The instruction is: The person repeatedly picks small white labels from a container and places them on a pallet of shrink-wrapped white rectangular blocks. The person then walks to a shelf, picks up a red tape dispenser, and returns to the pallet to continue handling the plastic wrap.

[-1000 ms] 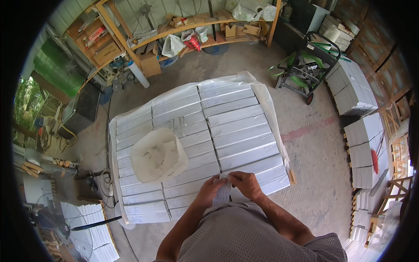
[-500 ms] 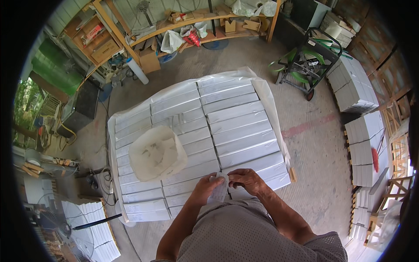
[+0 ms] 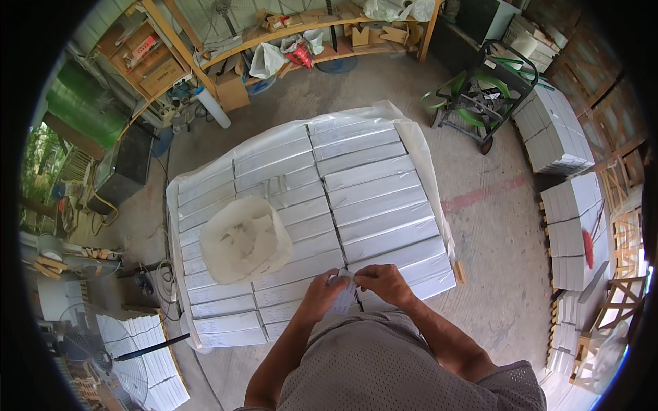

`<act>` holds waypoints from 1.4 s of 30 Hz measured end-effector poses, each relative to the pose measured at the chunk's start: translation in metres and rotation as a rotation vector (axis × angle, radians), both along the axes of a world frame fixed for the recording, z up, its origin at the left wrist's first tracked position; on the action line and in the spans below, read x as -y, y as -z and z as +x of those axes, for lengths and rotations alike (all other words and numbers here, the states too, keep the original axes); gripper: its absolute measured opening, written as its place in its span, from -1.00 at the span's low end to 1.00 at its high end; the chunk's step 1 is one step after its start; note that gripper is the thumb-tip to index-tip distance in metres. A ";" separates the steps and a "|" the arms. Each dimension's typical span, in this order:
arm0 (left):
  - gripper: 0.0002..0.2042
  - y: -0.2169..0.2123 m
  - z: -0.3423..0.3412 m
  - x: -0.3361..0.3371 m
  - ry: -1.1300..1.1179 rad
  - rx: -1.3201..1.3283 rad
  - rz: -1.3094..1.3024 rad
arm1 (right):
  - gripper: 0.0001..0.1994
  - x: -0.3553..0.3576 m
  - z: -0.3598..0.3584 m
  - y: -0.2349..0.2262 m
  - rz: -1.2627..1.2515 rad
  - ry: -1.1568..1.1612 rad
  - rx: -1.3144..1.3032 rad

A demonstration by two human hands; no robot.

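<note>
My left hand [image 3: 321,293] and my right hand [image 3: 382,282] meet at the near edge of a low stack of long white boxes [image 3: 370,188] wrapped in clear plastic. Both hands pinch a small pale sheet or label [image 3: 345,296] between them, held just above the nearest boxes. An open white plastic bag [image 3: 243,240] sits on the stack to the left of my hands.
A green wheeled cart [image 3: 483,99] stands at the far right. Stacks of white boxes [image 3: 555,130] line the right side, more lie at lower left [image 3: 147,353]. Wooden shelves [image 3: 288,41] with clutter run along the back. A black bar [image 3: 151,347] lies at lower left.
My hands stay together at the stack's near edge, shifting slightly as they work the small pale piece. The view has tilted a little; nothing else moved.
</note>
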State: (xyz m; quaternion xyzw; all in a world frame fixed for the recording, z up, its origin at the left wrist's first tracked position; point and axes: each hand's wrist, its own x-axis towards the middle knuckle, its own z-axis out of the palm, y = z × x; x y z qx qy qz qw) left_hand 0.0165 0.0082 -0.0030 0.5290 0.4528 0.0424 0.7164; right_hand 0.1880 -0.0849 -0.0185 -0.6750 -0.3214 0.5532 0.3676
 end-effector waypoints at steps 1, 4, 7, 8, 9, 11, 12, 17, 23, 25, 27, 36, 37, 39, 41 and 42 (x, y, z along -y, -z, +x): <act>-0.63 -0.004 0.001 0.000 0.008 -0.024 0.033 | -0.72 0.000 -0.001 0.000 0.009 -0.003 0.024; -0.69 0.001 0.000 0.001 0.012 -0.042 0.103 | -0.71 -0.002 0.001 0.001 -0.012 -0.043 0.047; -0.72 -0.001 0.001 -0.001 0.033 -0.031 0.117 | -0.71 -0.002 0.001 0.005 -0.008 -0.038 0.034; -0.72 -0.003 0.002 -0.001 0.044 -0.027 0.115 | -0.71 -0.002 0.001 0.006 -0.017 -0.040 0.041; -0.70 0.002 0.001 -0.002 0.057 -0.024 0.105 | -0.71 -0.003 0.001 0.006 -0.023 -0.046 0.047; -0.65 0.016 -0.004 -0.003 0.085 -0.018 0.083 | -0.71 -0.004 0.000 0.009 -0.012 -0.055 0.090; -0.67 0.016 -0.003 -0.002 0.098 -0.032 0.131 | -0.71 -0.003 -0.002 0.014 0.004 -0.057 0.128; -0.72 0.022 -0.001 0.003 0.139 -0.063 0.340 | -0.76 -0.001 -0.013 0.018 0.121 -0.024 0.356; -0.71 0.030 -0.002 0.004 0.166 -0.023 0.447 | -0.79 -0.002 -0.016 0.021 0.135 -0.012 0.407; -0.73 0.016 0.001 -0.001 0.114 -0.016 0.220 | -0.79 -0.005 -0.013 0.015 0.052 0.001 0.240; -0.73 0.001 0.004 -0.006 0.056 -0.037 0.066 | -0.79 -0.006 -0.010 0.013 0.031 0.024 0.133; -0.70 -0.006 0.000 -0.011 -0.153 0.010 -0.092 | -0.82 -0.012 -0.018 0.007 0.349 0.166 0.377; -0.70 -0.002 -0.001 -0.012 -0.162 0.012 -0.099 | -0.83 -0.013 -0.019 0.003 0.423 0.162 0.469; -0.71 0.001 -0.002 -0.010 -0.175 0.022 -0.095 | -0.85 -0.014 -0.021 -0.002 0.421 0.131 0.515; -0.72 0.003 -0.001 -0.007 -0.186 0.036 -0.072 | -0.88 -0.015 -0.022 -0.005 0.407 0.123 0.538; -0.72 0.002 0.001 -0.006 -0.159 0.022 -0.021 | -0.90 -0.016 -0.022 -0.007 0.397 0.131 0.537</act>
